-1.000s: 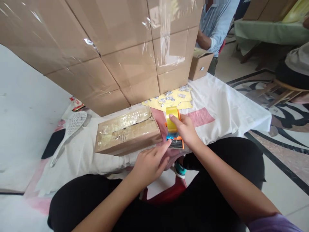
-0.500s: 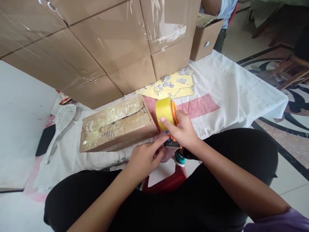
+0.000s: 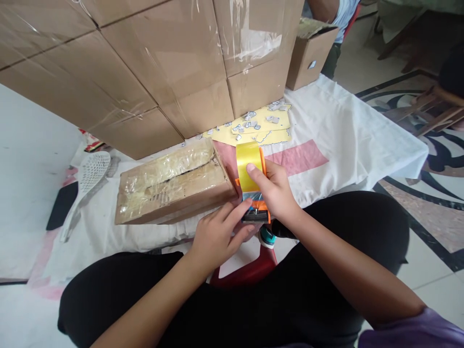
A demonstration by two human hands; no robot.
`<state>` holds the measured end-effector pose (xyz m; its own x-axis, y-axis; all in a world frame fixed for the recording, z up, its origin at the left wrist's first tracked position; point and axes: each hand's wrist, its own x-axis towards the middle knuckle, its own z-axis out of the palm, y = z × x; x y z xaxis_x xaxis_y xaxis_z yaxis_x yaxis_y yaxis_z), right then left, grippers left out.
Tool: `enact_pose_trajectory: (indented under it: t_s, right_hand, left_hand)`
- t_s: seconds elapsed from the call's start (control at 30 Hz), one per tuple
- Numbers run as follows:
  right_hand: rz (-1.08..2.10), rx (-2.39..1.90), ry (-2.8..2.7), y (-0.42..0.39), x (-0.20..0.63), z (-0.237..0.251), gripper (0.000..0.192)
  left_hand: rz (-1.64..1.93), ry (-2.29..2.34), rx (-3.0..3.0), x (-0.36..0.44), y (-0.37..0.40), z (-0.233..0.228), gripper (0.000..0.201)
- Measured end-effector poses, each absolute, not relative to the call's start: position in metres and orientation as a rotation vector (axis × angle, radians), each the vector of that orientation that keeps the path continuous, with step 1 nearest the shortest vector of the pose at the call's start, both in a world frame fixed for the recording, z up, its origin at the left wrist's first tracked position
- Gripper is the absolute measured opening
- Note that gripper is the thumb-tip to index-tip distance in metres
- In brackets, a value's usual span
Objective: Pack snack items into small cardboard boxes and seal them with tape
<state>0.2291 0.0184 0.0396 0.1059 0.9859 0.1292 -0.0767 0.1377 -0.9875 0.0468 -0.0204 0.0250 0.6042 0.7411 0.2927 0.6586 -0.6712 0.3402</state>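
Note:
In the head view my right hand (image 3: 277, 191) grips an orange tape dispenser (image 3: 262, 205) loaded with a roll of yellowish packing tape (image 3: 248, 166). Its thumb presses on the roll. A black strip shows at the dispenser's near end. My left hand (image 3: 217, 232) reaches in from the left, index finger stretched out to touch the dispenser's near end, thumb apart below it; nothing is seen clasped in it. Just left of the dispenser lies a taped cardboard box (image 3: 174, 188). The undersides of both hands are hidden.
Large taped cardboard boxes (image 3: 174, 63) stack up behind, with a smaller box (image 3: 310, 58) at right near a person's arm (image 3: 324, 8). Yellow sheets (image 3: 268, 128) with scraps lie on the white tablecloth (image 3: 362, 125). A white slotted skimmer (image 3: 92, 174) lies at left.
The tape dispenser has turned, so more of its near end and the roll's outer face show. My left index finger stays at that end. The view has shifted slightly.

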Motion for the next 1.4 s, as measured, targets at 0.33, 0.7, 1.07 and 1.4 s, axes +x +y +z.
enact_pose_trajectory:
  t_s: [0.33,0.7,1.07,1.4]
  right_hand:
    - [1.141,-1.072,-1.135,0.013,0.227,0.042,0.045]
    - [1.229,-1.156,-0.994,0.011,0.222,0.043,0.041]
    - [1.361,-1.194,-0.906,0.014,0.221,0.042,0.039]
    - [1.342,-1.294,-0.975,0.02,0.225,0.042,0.047]
  left_hand:
    - [0.515,1.152,2.557,0.046,-0.018,0.035,0.041]
    - [0.406,1.188,2.554,0.044,-0.016,0.031,0.045]
    - [0.351,1.16,2.552,0.045,-0.018,0.028,0.04]
    - [0.305,1.192,2.722,0.049,-0.015,0.002,0.043]
